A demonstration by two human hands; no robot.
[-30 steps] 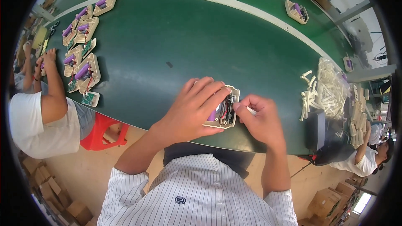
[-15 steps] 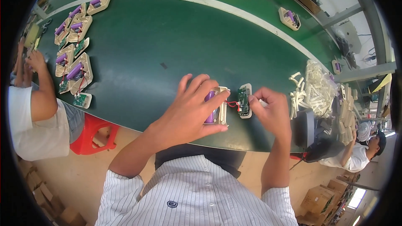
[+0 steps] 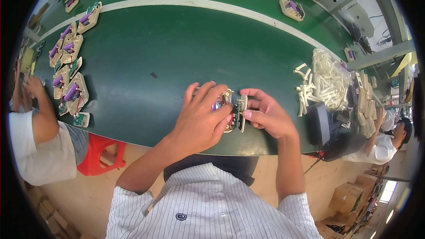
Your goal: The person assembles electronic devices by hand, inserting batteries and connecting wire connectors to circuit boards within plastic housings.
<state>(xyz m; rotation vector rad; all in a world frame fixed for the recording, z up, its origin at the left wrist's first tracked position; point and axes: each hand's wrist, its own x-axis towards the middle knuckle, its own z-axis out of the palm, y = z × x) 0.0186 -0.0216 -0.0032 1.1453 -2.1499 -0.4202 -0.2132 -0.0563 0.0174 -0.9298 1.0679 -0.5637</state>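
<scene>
My left hand (image 3: 199, 117) is closed over a cream plastic housing (image 3: 228, 97), its fingers covering most of it. Part of a purple battery cell (image 3: 215, 106) shows inside. Between thumb and fingers, my right hand (image 3: 271, 116) grips a small cream cover (image 3: 244, 106) that stands on edge at the housing's right side. A circuit board (image 3: 237, 114) is on the cover's inner face, turned towards the housing. Red wires (image 3: 231, 121) run in the narrow gap between the two parts, partly hidden by my left fingers.
Several open housings with purple cells (image 3: 76, 92) lie along the left of the green table (image 3: 141, 44). White curved plastic pieces (image 3: 330, 79) are heaped at the right, beside a dark grey box-like object (image 3: 317, 124). Co-workers sit at left (image 3: 42, 135) and right (image 3: 376, 146).
My right hand has moved left and tilted the cover up from lying flat to standing on edge against the housing. The white piece at my right fingers is no longer visible.
</scene>
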